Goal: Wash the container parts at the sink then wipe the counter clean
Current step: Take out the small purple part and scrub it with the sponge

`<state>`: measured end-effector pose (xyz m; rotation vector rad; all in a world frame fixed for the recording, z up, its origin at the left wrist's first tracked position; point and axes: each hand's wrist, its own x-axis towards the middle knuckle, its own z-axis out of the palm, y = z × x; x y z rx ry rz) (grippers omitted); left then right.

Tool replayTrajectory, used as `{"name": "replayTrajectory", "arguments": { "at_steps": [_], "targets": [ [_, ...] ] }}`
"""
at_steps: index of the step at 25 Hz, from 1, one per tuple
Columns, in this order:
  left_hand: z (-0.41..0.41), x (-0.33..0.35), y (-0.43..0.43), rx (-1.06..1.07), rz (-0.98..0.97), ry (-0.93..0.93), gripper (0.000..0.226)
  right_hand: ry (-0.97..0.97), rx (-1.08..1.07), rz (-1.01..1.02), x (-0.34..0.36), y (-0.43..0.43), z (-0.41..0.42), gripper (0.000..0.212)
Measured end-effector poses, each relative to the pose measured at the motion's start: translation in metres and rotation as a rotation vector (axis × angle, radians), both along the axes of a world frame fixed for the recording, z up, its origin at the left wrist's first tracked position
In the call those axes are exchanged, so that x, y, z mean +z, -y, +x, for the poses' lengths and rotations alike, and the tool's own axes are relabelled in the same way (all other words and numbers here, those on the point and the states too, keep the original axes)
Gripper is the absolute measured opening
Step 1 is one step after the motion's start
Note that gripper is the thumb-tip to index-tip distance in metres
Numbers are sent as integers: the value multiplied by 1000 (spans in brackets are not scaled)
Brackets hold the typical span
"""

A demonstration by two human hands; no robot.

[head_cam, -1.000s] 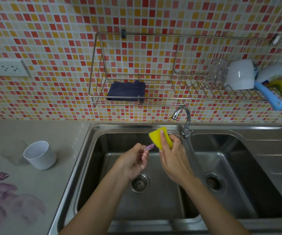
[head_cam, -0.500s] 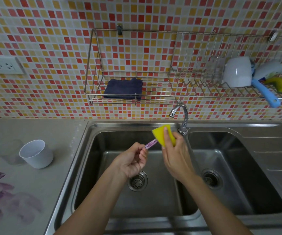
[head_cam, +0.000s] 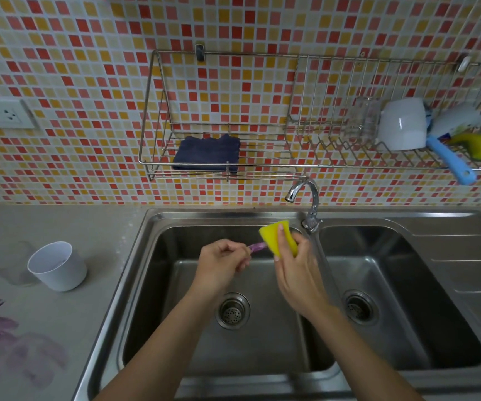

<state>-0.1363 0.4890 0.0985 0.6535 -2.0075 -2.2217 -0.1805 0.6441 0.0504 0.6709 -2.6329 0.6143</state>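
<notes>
Mid-wash over the sink [head_cam: 233, 216]: left hand [head_cam: 221, 264] pinches a thin purple part [head_cam: 258, 246], perhaps a straw; right hand [head_cam: 294, 270] grips a yellow sponge [head_cam: 276, 235] against it; white cup [head_cam: 59, 267] at nine o'clock waits; purple stain [head_cam: 2, 342] at eight o'clock on the counter [head_cam: 88, 227] is unwiped.

**A home kitchen, seen at the sink**

A stainless double sink [head_cam: 233, 215] with a curved tap [head_cam: 305, 195] is set in a grey counter [head_cam: 59, 314] across the lower frame. Behind it rises a wall of small red, orange and yellow mosaic tiles [head_cam: 74, 68]. A wire rack [head_cam: 233, 53] at upper centre holds a folded blue cloth [head_cam: 207, 153] and, further right, a white mug [head_cam: 402, 125]. A wall socket [head_cam: 0, 114] sits at upper left.
</notes>
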Motion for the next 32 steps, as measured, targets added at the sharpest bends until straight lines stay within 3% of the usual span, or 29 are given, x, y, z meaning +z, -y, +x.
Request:
{"name": "replayTrajectory", "arguments": {
  "at_steps": [4, 11, 16, 21, 32],
  "targets": [
    [1, -10, -2, -35, -492, -205, 8, 52, -71, -51, -4, 1, -2, 62],
    [-3, -23, -5, -46, -797, -379, 9, 69, -36, -103, -8, 2, -2, 62],
    [-8, -33, -6, -34, -1215, -679, 21, 101, -53, -120, -11, 1, -5, 62],
    [-12, -45, -1, -93, -1338, -835, 22, 103, -45, -95, -16, -3, -3, 63],
    [-16, -57, -8, -103, -1356, -840, 23, 59, -30, -93, -24, -7, -5, 62]
  ]
}}
